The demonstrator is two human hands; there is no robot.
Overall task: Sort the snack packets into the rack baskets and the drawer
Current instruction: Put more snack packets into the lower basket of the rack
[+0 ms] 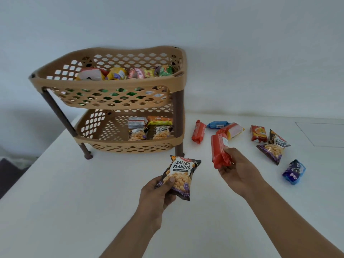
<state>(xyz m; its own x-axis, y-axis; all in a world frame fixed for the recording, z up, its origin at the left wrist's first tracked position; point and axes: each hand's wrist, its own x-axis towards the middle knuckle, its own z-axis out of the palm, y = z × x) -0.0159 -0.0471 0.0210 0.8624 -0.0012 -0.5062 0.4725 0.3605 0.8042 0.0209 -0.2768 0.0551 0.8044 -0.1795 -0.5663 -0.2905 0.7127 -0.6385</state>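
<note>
Peanuts belong low, we judge: with our left hand [158, 194] gripping the salted peanuts packet [179, 175] just short of the rack [111, 81] and our right hand [238, 170] clutching a red biscuit packet [220, 151] beside it, we should slip the peanuts over the front rim of the lower basket [130, 144], beside the two peanut packets [138, 134] there.

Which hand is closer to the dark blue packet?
Right. The right hand, gripping a red packet, is left of the dark blue packet. The left hand, holding peanuts, is farther left still.
</note>
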